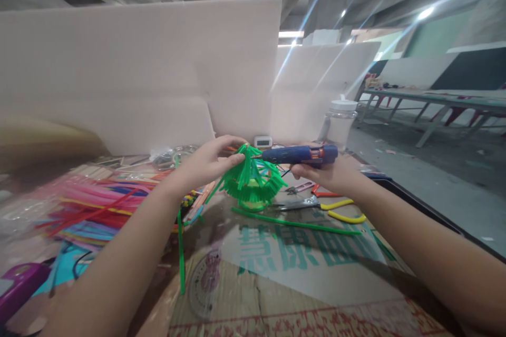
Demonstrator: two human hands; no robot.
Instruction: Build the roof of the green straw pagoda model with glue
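Note:
A green pipe-cleaner tree (pixel 253 181), layered like a fringed cone, stands upright at the middle of the table on a pale yellow-green base (pixel 253 204). My left hand (pixel 213 160) is closed around its upper left side, thumb near the top. In my right hand (pixel 322 171) lies a blue glue gun (pixel 300 155), held sideways. Its nozzle points left and meets the upper part of the tree; whether any glue is coming out cannot be seen. Two loose green pipe cleaners lie close by, one (pixel 296 222) in front of the tree and one (pixel 182 258) to the left.
Yellow-handled scissors (pixel 340 209) and small snips (pixel 300 188) lie right of the tree. Bundled coloured pipe cleaners (pixel 98 200) cover the left side, with a purple tool (pixel 23 284) nearer. A clear bottle (pixel 342 121) and white boards (pixel 138 63) stand behind.

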